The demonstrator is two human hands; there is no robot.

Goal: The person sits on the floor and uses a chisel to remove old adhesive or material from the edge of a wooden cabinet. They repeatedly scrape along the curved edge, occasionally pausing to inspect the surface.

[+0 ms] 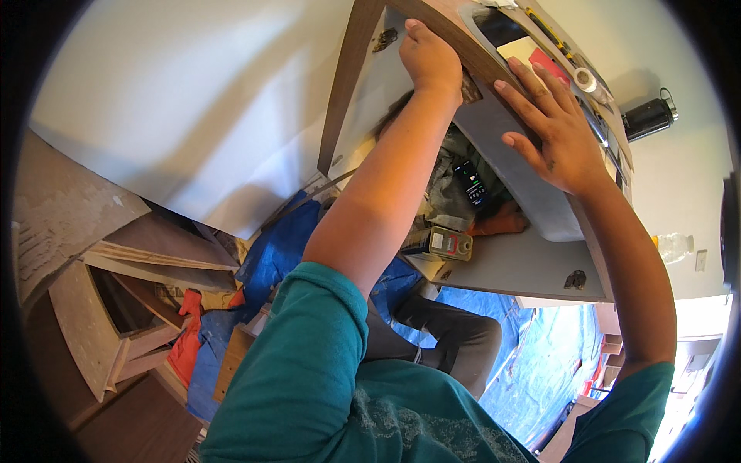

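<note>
My left hand (432, 60) is raised to the upper inside corner of an open cabinet, just under its wooden edge (445, 31). The thumb points up and the fingers are curled. Whatever they grip, if anything, is hidden. My right hand (554, 127) lies spread over the grey panel and wooden edge to the right, its fingertips near a red flat piece (548, 65) and a white roll-like object (587, 79). Below my hands, inside the cabinet, a lit phone (469, 182) rests on crumpled cloth. A rectangular metal can (440, 244) stands at the opening.
A yellow-and-black cutter (549, 29) lies along the top, with a black flask (650, 117) beyond. At right is a clear bottle (675, 248). A large white panel (185, 100) rises at left. Wooden drawer frames (93, 332) and blue tarp (266, 262) lie below.
</note>
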